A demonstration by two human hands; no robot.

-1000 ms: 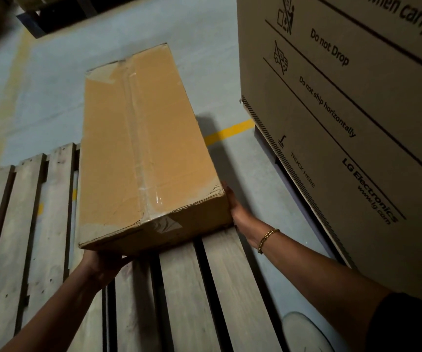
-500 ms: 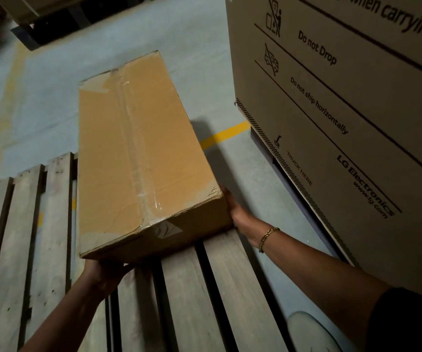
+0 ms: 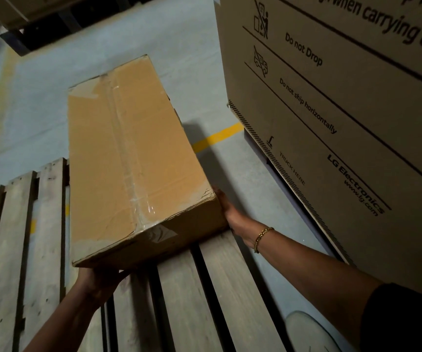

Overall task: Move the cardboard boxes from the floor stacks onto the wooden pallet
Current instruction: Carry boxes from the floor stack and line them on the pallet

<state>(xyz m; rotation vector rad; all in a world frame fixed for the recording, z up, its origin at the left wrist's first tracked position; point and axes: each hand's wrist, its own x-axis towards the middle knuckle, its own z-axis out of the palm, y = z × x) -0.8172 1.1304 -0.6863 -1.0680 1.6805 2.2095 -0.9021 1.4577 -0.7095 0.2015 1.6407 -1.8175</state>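
Over the wooden pallet (image 3: 187, 301), long cardboard box (image 3: 131, 158) held lengthwise, far end extending past the slats. Left hand (image 3: 98, 280) grips beneath the near-left corner; right hand (image 3: 226, 209) presses flat on the near-right side. Large printed carton (image 3: 331, 123) stands right, apart from it.

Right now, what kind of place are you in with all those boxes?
Probably a warehouse or storeroom. There is a wooden pallet on a grey concrete floor with yellow painted lines, and a huge appliance carton printed with "Do not Drop" stands beside the box being carried.
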